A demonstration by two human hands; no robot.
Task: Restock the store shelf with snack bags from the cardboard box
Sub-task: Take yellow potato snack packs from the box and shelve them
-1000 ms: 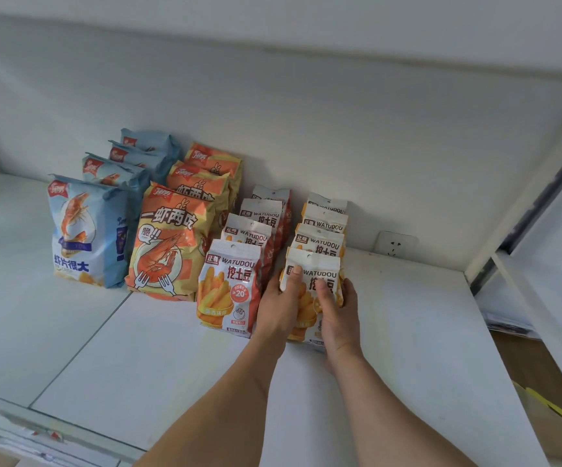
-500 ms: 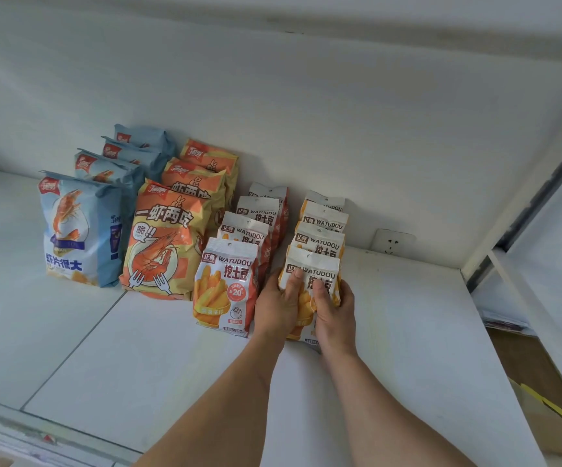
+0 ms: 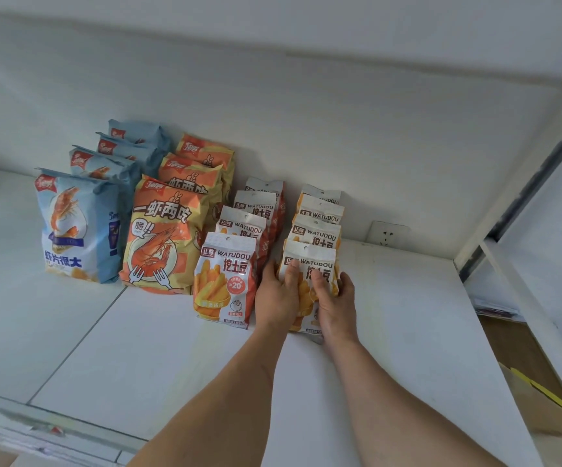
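Four rows of snack bags stand on the white shelf (image 3: pixel 407 332). At the front of the rightmost row is a yellow Watudou bag (image 3: pixel 313 261), upright. My left hand (image 3: pixel 278 294) grips its left edge, thumb across the front. My right hand (image 3: pixel 335 301) grips its right side, thumb on the front and fingers wrapped round the edge. To its left stands a row of red Watudou bags (image 3: pixel 227 281), then orange shrimp bags (image 3: pixel 161 237), then blue shrimp bags (image 3: pixel 71 227). A corner of the cardboard box (image 3: pixel 542 412) shows at lower right.
The shelf's back wall carries a power socket (image 3: pixel 387 234). A white upright post (image 3: pixel 495 217) bounds the shelf on the right. The shelf's front lip (image 3: pixel 54 433) runs along the lower left. Bare shelf lies right of the yellow row.
Both hands stay on the front yellow bag, which has barely moved. The view has drifted slightly, shifting the bags left in frame.
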